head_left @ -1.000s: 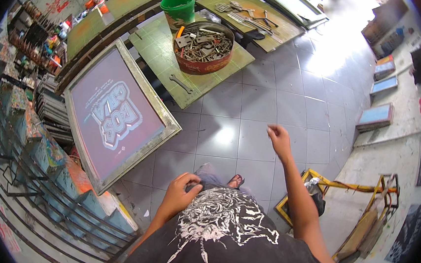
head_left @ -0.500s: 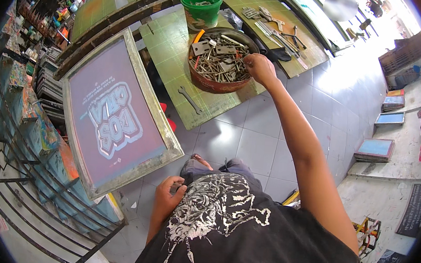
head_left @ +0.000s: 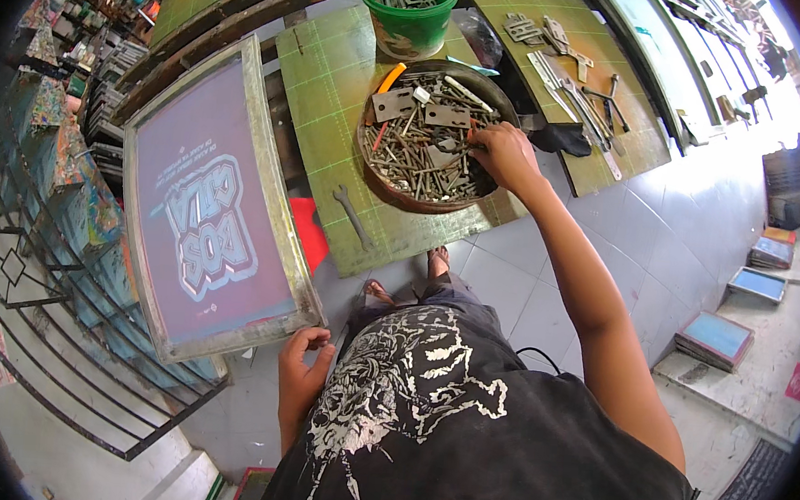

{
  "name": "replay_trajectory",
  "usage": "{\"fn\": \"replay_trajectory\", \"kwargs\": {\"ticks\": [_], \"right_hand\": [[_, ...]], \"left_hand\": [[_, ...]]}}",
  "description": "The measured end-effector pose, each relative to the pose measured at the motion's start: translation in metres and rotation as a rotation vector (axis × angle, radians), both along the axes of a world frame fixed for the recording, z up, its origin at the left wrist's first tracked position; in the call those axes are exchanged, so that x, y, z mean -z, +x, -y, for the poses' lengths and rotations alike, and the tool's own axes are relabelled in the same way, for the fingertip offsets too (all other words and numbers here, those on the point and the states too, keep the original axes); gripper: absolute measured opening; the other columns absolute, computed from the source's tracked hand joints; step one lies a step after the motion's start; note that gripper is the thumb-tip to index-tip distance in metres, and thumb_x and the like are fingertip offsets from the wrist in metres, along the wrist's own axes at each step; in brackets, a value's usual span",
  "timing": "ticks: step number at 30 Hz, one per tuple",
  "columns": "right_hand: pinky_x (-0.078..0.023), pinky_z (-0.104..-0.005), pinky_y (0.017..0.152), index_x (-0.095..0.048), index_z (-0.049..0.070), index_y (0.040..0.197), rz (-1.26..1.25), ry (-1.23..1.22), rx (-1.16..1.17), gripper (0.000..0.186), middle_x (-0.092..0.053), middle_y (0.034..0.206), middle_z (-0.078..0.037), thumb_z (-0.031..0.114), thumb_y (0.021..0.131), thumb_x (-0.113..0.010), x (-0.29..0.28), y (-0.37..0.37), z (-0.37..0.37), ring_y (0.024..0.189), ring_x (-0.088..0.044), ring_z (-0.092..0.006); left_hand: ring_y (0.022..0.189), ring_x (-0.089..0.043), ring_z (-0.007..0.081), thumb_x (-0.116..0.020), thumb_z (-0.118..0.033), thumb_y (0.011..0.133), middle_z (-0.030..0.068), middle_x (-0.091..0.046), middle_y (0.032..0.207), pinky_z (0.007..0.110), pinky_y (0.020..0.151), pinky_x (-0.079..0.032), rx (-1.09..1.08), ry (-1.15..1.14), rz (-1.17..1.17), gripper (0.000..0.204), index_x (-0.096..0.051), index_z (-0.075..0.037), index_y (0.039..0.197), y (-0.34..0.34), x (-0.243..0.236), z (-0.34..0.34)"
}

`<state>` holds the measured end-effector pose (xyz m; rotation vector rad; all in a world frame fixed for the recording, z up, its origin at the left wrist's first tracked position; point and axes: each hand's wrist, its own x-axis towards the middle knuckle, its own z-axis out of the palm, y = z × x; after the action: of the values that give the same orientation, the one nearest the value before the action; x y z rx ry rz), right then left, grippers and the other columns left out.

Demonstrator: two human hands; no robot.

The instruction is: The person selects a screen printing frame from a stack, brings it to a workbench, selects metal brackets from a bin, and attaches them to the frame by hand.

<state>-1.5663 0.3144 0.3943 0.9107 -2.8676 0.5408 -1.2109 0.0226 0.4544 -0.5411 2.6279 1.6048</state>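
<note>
A round, rusty-rimmed pan (head_left: 395,196) full of screws and bolts (head_left: 417,153) stands on a green gridded board. Over its right rim reaches my right hand (head_left: 509,155), fingertips pinched together among the screws; what they hold, if anything, is too small to make out. My left hand (head_left: 302,374) hangs low by my shirt, loosely curled with the thumb apart and nothing in it. Close to it is the lower corner of a framed printing screen (head_left: 206,207). Two flat metal plates (head_left: 448,116) and an orange strip (head_left: 391,77) lie in the pan.
An open-ended wrench (head_left: 354,216) lies on the board (head_left: 338,85) left of the pan. Behind the pan stands a green bucket (head_left: 407,20) of metal parts. Hinges (head_left: 566,49), rulers and more tools lie on the right board (head_left: 647,157). A black metal railing (head_left: 56,317) runs at lower left.
My right hand has gone further in over the pan's rim, its fingertips now down among the screws. The view has shifted. My left hand stays low and loosely curled.
</note>
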Motion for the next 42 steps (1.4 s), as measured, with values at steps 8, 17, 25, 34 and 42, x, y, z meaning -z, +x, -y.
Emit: {"fn": "replay_trajectory", "kwargs": {"ticks": [8, 17, 25, 34, 42], "right_hand": [[-0.049, -0.044, 0.075, -0.069, 0.01, 0.091, 0.224, -0.265, -0.035, 0.018, -0.067, 0.085, -0.014, 0.018, 0.075, -0.071, -0.018, -0.023, -0.021, 0.084, -0.063, -0.0351], [-0.05, -0.0354, 0.072, -0.067, 0.002, 0.09, 0.515, -0.36, -0.168, 0.017, -0.068, 0.083, -0.015, 0.012, 0.077, -0.069, -0.04, -0.068, -0.025, 0.078, -0.066, -0.0269], [-0.05, -0.035, 0.071, -0.064, 0.002, 0.091, 0.492, -0.13, -0.397, 0.019, -0.067, 0.082, -0.014, 0.01, 0.075, -0.071, -0.019, -0.083, 0.016, 0.076, -0.065, -0.0267], [-0.052, -0.0418, 0.077, -0.069, 0.007, 0.089, 0.213, 0.056, -0.481, 0.025, -0.066, 0.091, -0.012, 0.027, 0.074, -0.073, -0.006, -0.066, 0.066, 0.091, -0.064, -0.0313], [-0.052, -0.0452, 0.071, -0.065, 0.004, 0.077, 0.064, 0.106, -0.395, 0.013, -0.065, 0.085, -0.016, 0.017, 0.076, -0.063, 0.003, -0.061, 0.059, 0.083, -0.064, -0.035]], "left_hand": [[0.085, -0.062, 0.025, -0.067, -0.012, 0.082, 0.0143, -0.064, 0.092, 0.034, 0.079, -0.048, -0.002, -0.058, -0.01, 0.023, -0.061, 0.002, 0.099, -0.056, -0.014, -0.049], [0.088, -0.06, 0.0221, -0.066, -0.011, 0.083, 0.0125, -0.063, 0.092, 0.033, 0.081, -0.046, 0.059, -0.065, -0.11, 0.023, -0.061, 0.001, 0.101, -0.12, -0.022, -0.08], [0.087, -0.063, 0.0268, -0.066, -0.01, 0.082, 0.0157, -0.063, 0.095, 0.035, 0.081, -0.049, -0.046, -0.105, -0.072, 0.024, -0.06, 0.003, 0.101, -0.1, -0.009, -0.081], [0.087, -0.062, 0.0276, -0.066, -0.012, 0.082, 0.0159, -0.064, 0.095, 0.035, 0.08, -0.048, -0.251, -0.103, 0.008, 0.025, -0.061, 0.002, 0.102, -0.064, -0.002, -0.088], [0.087, -0.062, 0.0273, -0.066, -0.013, 0.082, 0.0149, -0.064, 0.094, 0.035, 0.08, -0.048, -0.321, -0.09, 0.006, 0.025, -0.061, 0.002, 0.101, -0.033, -0.012, -0.084]]}}
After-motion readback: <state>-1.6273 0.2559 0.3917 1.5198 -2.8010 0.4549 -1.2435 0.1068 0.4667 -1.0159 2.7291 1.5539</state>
